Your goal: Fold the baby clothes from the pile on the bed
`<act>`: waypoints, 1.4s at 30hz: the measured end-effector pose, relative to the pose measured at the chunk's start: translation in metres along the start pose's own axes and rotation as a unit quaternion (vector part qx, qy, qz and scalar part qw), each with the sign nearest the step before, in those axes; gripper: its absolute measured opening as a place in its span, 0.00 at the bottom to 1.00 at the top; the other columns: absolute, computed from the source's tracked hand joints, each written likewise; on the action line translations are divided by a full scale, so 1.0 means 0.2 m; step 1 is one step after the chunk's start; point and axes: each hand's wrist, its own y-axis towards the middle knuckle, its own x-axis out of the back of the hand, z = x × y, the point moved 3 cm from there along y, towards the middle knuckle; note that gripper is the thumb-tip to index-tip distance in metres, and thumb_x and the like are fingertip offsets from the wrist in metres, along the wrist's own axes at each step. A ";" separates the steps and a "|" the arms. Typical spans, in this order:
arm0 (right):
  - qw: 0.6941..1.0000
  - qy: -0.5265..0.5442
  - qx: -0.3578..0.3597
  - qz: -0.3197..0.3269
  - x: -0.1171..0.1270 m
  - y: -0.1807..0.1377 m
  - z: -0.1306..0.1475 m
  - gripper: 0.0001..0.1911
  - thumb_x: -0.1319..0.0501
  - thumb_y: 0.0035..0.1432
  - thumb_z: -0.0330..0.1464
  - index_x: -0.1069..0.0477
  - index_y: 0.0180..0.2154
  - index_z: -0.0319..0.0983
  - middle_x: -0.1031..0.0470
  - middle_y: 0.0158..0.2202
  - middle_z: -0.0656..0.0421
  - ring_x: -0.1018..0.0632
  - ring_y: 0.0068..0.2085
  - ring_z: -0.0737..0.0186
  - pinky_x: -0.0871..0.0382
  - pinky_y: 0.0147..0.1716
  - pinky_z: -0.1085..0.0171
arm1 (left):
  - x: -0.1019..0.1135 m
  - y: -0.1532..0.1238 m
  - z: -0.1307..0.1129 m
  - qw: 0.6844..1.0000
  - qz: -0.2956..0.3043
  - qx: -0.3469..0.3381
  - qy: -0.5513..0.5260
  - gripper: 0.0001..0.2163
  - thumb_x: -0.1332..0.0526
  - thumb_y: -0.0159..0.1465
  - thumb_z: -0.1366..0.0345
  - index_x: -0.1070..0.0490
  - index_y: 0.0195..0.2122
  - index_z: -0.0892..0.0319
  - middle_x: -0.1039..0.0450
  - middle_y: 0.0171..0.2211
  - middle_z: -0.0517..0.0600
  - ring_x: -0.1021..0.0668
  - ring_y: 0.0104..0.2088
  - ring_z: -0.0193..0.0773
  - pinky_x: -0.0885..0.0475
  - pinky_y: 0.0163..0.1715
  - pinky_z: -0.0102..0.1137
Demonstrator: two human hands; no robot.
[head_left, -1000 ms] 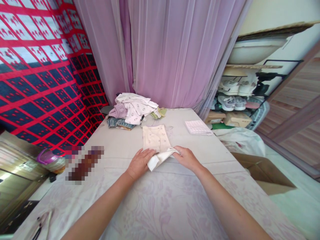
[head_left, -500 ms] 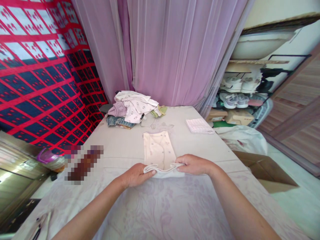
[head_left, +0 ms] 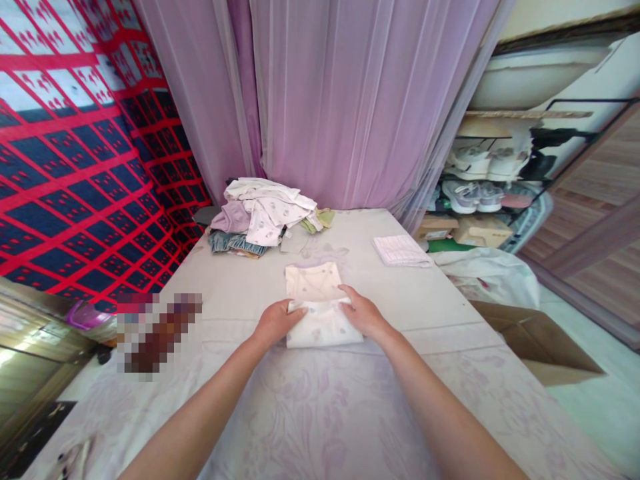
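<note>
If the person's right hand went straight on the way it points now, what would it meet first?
Most likely the far part of the pale garment that the right hand touches; farther along that line lies the clothes pile, though one view leaves depth unclear.

A purple curtain [head_left: 320, 100] hangs at the back — full of folds. A red checked cloth [head_left: 65, 160] hangs on the left. On the right, a shoe rack [head_left: 570, 115] stands by a pale wall [head_left: 619, 72] — the floor [head_left: 585, 417] is light green.

Forearms [head_left: 200, 403] converge forward, left hand [head_left: 276, 321] facing right hand [head_left: 364, 313], both gripping
</note>
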 end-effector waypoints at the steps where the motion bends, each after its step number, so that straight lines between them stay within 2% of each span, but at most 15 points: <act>1: 1.000 -0.016 -0.003 -0.013 -0.02 -0.01 0.00 0.26 0.49 0.60 0.32 0.42 0.60 0.39 0.22 0.43 0.52 0.22 0.42 0.57 0.32 0.40 0.64 | 0.00 0.00 0.00 0.999 -0.006 0.005 0.031 0.16 0.44 0.60 0.51 0.26 0.36 0.57 0.22 0.31 0.49 0.22 0.33 0.41 0.35 0.28 0.28; 3: 0.998 -0.041 -0.003 -0.040 -0.04 -0.02 0.01 0.26 0.50 0.62 0.33 0.44 0.62 0.39 0.22 0.43 0.52 0.22 0.42 0.56 0.32 0.40 0.63 | 0.00 0.01 0.00 0.997 -0.015 0.013 0.079 0.15 0.44 0.60 0.51 0.26 0.36 0.57 0.22 0.31 0.50 0.22 0.33 0.42 0.36 0.28 0.28; 7: 0.993 -0.078 0.019 -0.084 -0.06 -0.04 0.03 0.27 0.51 0.62 0.32 0.46 0.62 0.38 0.25 0.49 0.49 0.23 0.46 0.54 0.33 0.44 0.62 | 0.01 0.03 -0.02 0.992 -0.021 0.009 0.123 0.15 0.44 0.61 0.51 0.27 0.38 0.55 0.22 0.33 0.50 0.22 0.35 0.42 0.36 0.29 0.28; 13: 0.987 -0.128 0.010 -0.098 -0.07 -0.04 0.04 0.27 0.51 0.62 0.32 0.45 0.63 0.37 0.27 0.49 0.48 0.24 0.44 0.54 0.31 0.42 0.61 | 0.01 0.06 -0.04 0.983 -0.028 0.030 0.181 0.16 0.45 0.61 0.50 0.28 0.42 0.54 0.22 0.38 0.51 0.22 0.39 0.44 0.35 0.31 0.29; 18: 0.985 -0.115 0.015 -0.124 -0.07 -0.04 0.02 0.25 0.51 0.63 0.32 0.43 0.61 0.39 0.27 0.49 0.51 0.24 0.44 0.57 0.32 0.43 0.62 | 0.01 0.05 -0.04 0.980 -0.040 0.043 0.189 0.16 0.44 0.62 0.51 0.30 0.47 0.53 0.22 0.39 0.51 0.22 0.41 0.44 0.33 0.33 0.30; 21: 0.986 -0.115 0.015 -0.122 -0.07 -0.03 0.02 0.25 0.50 0.63 0.33 0.43 0.62 0.40 0.27 0.48 0.52 0.24 0.44 0.57 0.32 0.43 0.63 | 0.02 0.05 -0.04 0.975 -0.041 0.037 0.215 0.17 0.44 0.63 0.51 0.32 0.48 0.52 0.22 0.40 0.51 0.22 0.42 0.45 0.33 0.35 0.31; 25: 0.986 -0.136 -0.021 -0.094 -0.07 -0.03 0.03 0.28 0.48 0.63 0.35 0.46 0.63 0.38 0.27 0.48 0.50 0.23 0.42 0.55 0.31 0.41 0.62 | 0.03 0.02 -0.07 0.966 -0.055 0.035 0.251 0.21 0.43 0.63 0.51 0.36 0.53 0.54 0.24 0.43 0.53 0.22 0.43 0.47 0.31 0.38 0.35; 27: 0.985 -0.134 -0.022 -0.103 -0.05 -0.03 0.03 0.29 0.48 0.63 0.35 0.47 0.63 0.38 0.28 0.49 0.49 0.23 0.43 0.54 0.30 0.41 0.60 | 0.04 -0.02 -0.10 0.959 -0.095 0.000 0.266 0.21 0.44 0.64 0.56 0.39 0.57 0.56 0.28 0.49 0.56 0.24 0.47 0.46 0.31 0.43 0.36; 29: 0.982 -0.122 0.004 -0.142 -0.02 -0.05 0.03 0.27 0.49 0.63 0.34 0.44 0.62 0.36 0.29 0.51 0.48 0.25 0.48 0.53 0.31 0.45 0.59 | 0.03 -0.06 -0.13 0.950 -0.123 -0.081 0.276 0.20 0.46 0.65 0.62 0.39 0.58 0.57 0.34 0.56 0.57 0.29 0.54 0.46 0.34 0.51 0.39; 30: 0.979 -0.115 0.032 -0.166 0.00 -0.07 0.03 0.25 0.50 0.63 0.34 0.42 0.61 0.36 0.30 0.53 0.48 0.27 0.52 0.54 0.32 0.48 0.58 | 0.01 -0.09 -0.15 0.944 -0.118 -0.131 0.279 0.19 0.47 0.66 0.63 0.39 0.59 0.57 0.36 0.59 0.56 0.32 0.58 0.46 0.38 0.55 0.41; 32: 0.971 -0.106 0.119 -0.180 0.00 -0.11 0.04 0.23 0.52 0.64 0.33 0.38 0.59 0.37 0.34 0.58 0.49 0.33 0.58 0.56 0.37 0.55 0.57 | -0.05 -0.14 -0.15 0.932 -0.066 -0.222 0.277 0.19 0.50 0.68 0.61 0.39 0.59 0.55 0.40 0.62 0.53 0.39 0.63 0.46 0.46 0.61 0.44; 34: 0.964 -0.111 0.203 -0.133 -0.03 -0.17 0.05 0.23 0.54 0.65 0.34 0.37 0.59 0.38 0.36 0.61 0.52 0.37 0.61 0.59 0.44 0.60 0.56 | -0.13 -0.16 -0.12 0.923 -0.007 -0.270 0.275 0.22 0.54 0.69 0.54 0.42 0.62 0.54 0.44 0.64 0.52 0.44 0.65 0.45 0.51 0.63 0.46; 36: 0.960 -0.130 0.240 -0.058 -0.09 -0.21 0.03 0.24 0.53 0.65 0.35 0.40 0.61 0.40 0.39 0.63 0.53 0.40 0.64 0.59 0.49 0.62 0.53 | -0.18 -0.17 -0.08 0.920 0.022 -0.277 0.277 0.26 0.56 0.69 0.49 0.47 0.65 0.55 0.48 0.66 0.52 0.47 0.66 0.45 0.53 0.64 0.47; 39: 0.961 -0.154 0.229 0.010 -0.14 -0.24 0.00 0.27 0.52 0.65 0.37 0.47 0.64 0.41 0.46 0.66 0.53 0.46 0.66 0.57 0.54 0.63 0.47 | -0.21 -0.14 -0.03 0.923 0.032 -0.259 0.283 0.29 0.59 0.68 0.46 0.50 0.66 0.55 0.52 0.67 0.53 0.50 0.67 0.46 0.54 0.64 0.47; 42: 0.964 -0.158 0.212 0.042 -0.15 -0.22 -0.01 0.28 0.51 0.65 0.39 0.48 0.64 0.41 0.49 0.67 0.53 0.49 0.67 0.56 0.56 0.63 0.45 | -0.21 -0.11 -0.03 0.925 0.060 -0.242 0.287 0.33 0.55 0.65 0.42 0.51 0.66 0.55 0.55 0.68 0.54 0.53 0.67 0.49 0.56 0.64 0.48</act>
